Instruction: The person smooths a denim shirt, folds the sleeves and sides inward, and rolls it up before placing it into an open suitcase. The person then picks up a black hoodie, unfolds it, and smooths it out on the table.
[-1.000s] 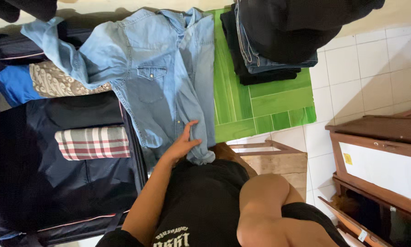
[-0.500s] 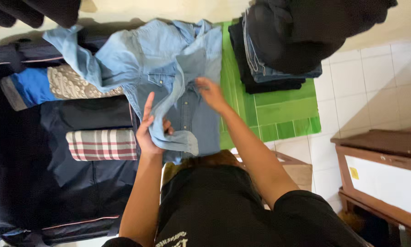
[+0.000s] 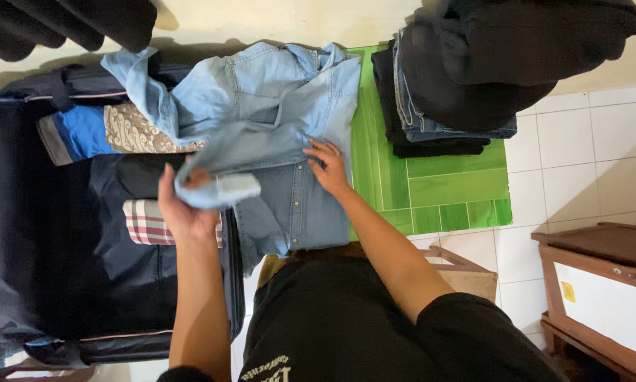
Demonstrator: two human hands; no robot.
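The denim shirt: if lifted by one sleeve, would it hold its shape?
Probably not. The denim shirt looks floppy: its cuff droops from the left hand. It likely slides little, since the right hand pins it flat.

Single head-worn view, looking steeply down from above the person's own black-shirted torso, which fills the lower edge. The light-blue denim shirt point(image 3: 290, 141) spread on the floor serves as landmark, lying centre frame at close, arm's-reach range. Left of it appears the open dark-navy fabric suitcase point(image 3: 63, 269); right of it, the bright green mat point(image 3: 459, 191); beyond that, white floor tiles point(image 3: 587, 163). No second view shares this scene.
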